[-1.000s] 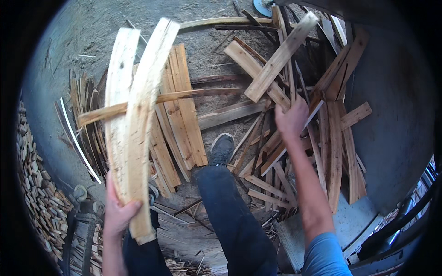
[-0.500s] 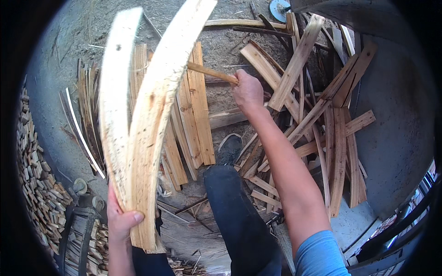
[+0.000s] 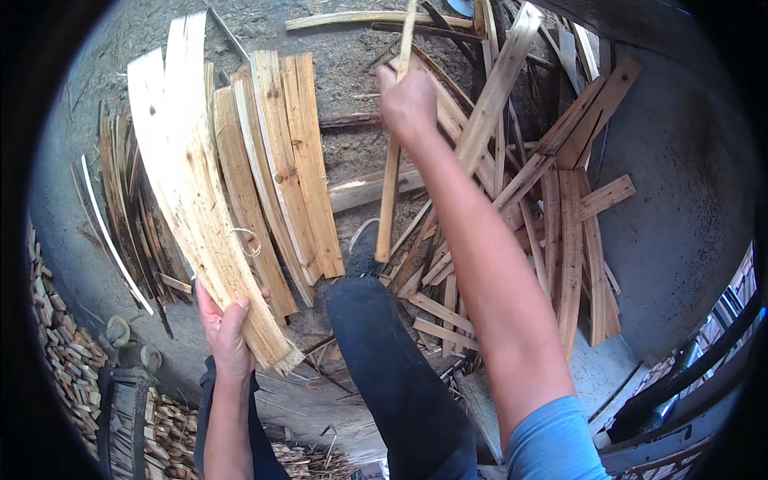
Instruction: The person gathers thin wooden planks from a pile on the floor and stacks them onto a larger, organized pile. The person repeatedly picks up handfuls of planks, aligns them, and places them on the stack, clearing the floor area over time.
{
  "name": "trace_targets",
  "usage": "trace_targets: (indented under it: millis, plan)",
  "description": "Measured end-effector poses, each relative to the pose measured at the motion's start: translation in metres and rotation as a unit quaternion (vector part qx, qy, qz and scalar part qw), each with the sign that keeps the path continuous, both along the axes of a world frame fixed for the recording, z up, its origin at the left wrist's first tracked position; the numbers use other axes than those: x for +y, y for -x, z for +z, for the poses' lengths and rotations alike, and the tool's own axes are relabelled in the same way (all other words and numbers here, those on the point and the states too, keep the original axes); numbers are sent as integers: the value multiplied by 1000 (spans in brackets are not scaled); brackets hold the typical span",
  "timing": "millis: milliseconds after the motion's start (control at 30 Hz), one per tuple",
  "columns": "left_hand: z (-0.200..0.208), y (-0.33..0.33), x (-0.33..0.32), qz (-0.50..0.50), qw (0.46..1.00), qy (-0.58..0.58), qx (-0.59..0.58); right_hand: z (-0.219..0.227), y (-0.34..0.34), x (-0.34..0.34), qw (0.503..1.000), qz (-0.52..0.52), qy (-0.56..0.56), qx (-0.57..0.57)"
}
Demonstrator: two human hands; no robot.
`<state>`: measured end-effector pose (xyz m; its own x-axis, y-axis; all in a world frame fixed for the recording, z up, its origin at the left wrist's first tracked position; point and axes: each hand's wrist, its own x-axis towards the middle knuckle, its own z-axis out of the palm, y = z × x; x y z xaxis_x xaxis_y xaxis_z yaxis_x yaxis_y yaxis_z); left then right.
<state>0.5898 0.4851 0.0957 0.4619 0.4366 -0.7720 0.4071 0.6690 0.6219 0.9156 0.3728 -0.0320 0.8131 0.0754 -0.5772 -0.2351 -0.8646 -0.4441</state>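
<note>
Firmly Gripped: Boards in One Hand, a Narrow Strip in the Other

And so both hands are occupied! Overlapping pale boards [image 3: 192,176] are clasped near their lower end by the left hand [image 3: 229,330], its thumb laid across the top face and its other fingers half hidden at the edge and beneath. The far ends are angled up and to the left, brightly lit, and part of the ground [image 3: 352,84] is hidden behind them. A thin loop of wood fibre [image 3: 255,240] is spotted right at the boards' edge.

Over to the right hand [image 3: 409,108], where a narrow wooden strip [image 3: 388,204] is wrapped in a closed fist! It is held nearly upright in the view, one end pointed past the knuckles to the upper edge, the other seen near the shoe [image 3: 366,242]. Whether anything is touched by that lower tip cannot be told.

Between the held boards and the strip, a row of flat boards [image 3: 302,172] is laid side by side. At far left, dark slender strips [image 3: 128,192] are bunched together, flanked by a white curved strip [image 3: 112,240]. On the right, a jumbled pile of planks [image 3: 570,240] is crossed at all angles, backed by a grey panel [image 3: 672,184]. Down at lower left, short cut pieces [image 3: 68,352] are densely stacked.
</note>
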Motion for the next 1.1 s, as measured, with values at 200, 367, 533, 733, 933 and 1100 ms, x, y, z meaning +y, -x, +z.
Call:
trace_targets:
  millis: [200, 367, 533, 733, 933, 1100]
  plan:
    - [-60, 46, 3, -220, 923, -225, 223, 18, 37, -40, 990, 92, 86, -60]
    - [-43, -8, -26, -271, 885, -325, 194, -27, 26, -139, 932, 35, 319, -169]
    - [-41, -69, -64, -340, 907, -226, 104, -39, 30, -161, 916, 102, 352, -164]
    - [-69, -128, -91, -357, 934, -6, 19, 7, 16, -183, 959, 143, 190, -151]
    - [-89, -180, -113, -158, 962, 157, -157, 58, 84, -127, 994, -41, -94, -40]
    - [-82, -179, -88, -99, 982, 150, -61, 99, 154, -122, 987, 14, -162, 15]
